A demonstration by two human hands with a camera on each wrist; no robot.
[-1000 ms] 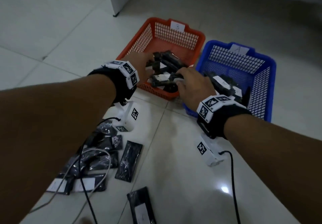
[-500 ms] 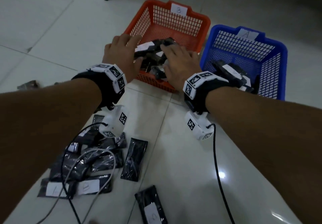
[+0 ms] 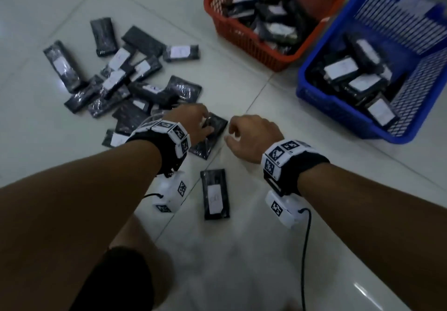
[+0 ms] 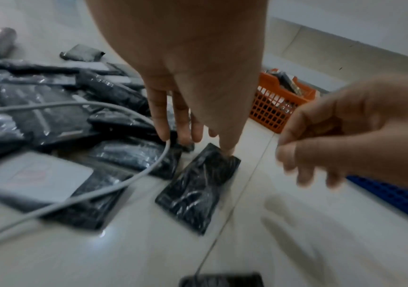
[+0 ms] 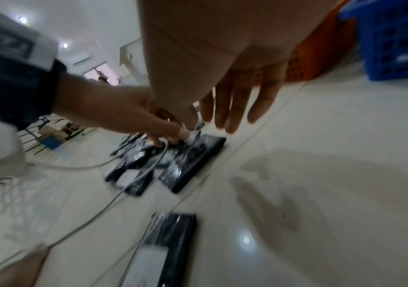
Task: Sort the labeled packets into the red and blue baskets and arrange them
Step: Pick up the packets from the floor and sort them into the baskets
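Note:
Both hands are low over the floor. My left hand [image 3: 205, 126] reaches down with straight fingers, and its thumb tip touches the far corner of a black packet [image 3: 210, 138] lying label-down; the left wrist view shows that packet [image 4: 198, 186] flat on the tile. My right hand [image 3: 229, 134] hovers just right of it, fingers loosely curled and holding nothing. A second packet [image 3: 215, 194] with a white label lies nearer me. The red basket [image 3: 244, 37] and the blue basket [image 3: 338, 117] hold several labeled packets each.
A loose pile of several black packets [image 3: 116, 85] spreads over the floor at the left. A grey cable [image 4: 124, 182] loops over packets by my left hand. A black cable [image 3: 304, 250] trails from my right wrist. My knee [image 3: 116, 279] is at the bottom.
Both hands left the red basket and came down to the floor beside the pile. The left hand now touches a packet. The head view swung down and left.

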